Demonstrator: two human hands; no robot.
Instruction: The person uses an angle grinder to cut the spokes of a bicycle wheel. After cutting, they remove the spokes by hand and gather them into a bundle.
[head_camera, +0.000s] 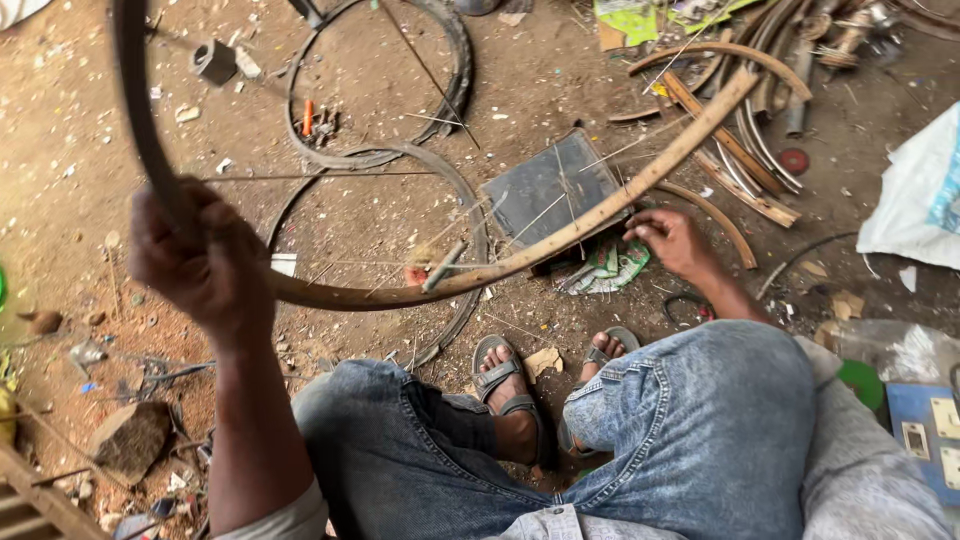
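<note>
Head view: left hand (205, 262) is gripping a rusty wheel rim (560, 238) above the dirt; right hand (672, 240) is pinching near its spokes (530, 222). Rim looks stiff, light; loose spokes are probably bending easily, so gripping the rim is safer.

Two hands (200, 265) (672, 240), one held wheel rim (560, 240), two tyres (450, 90) (470, 230) on the ground, two sandalled feet (510, 385) (600, 355), perhaps ten loose rim strips (745, 150) far right.

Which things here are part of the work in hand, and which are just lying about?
In hand:
left hand gripping the rusty wheel rim
right hand down by the loose spokes
spokes on the rim

Lying about:
two rims on the ground
pile of bent rim pieces
dark flat slab
stone
white sack
</note>
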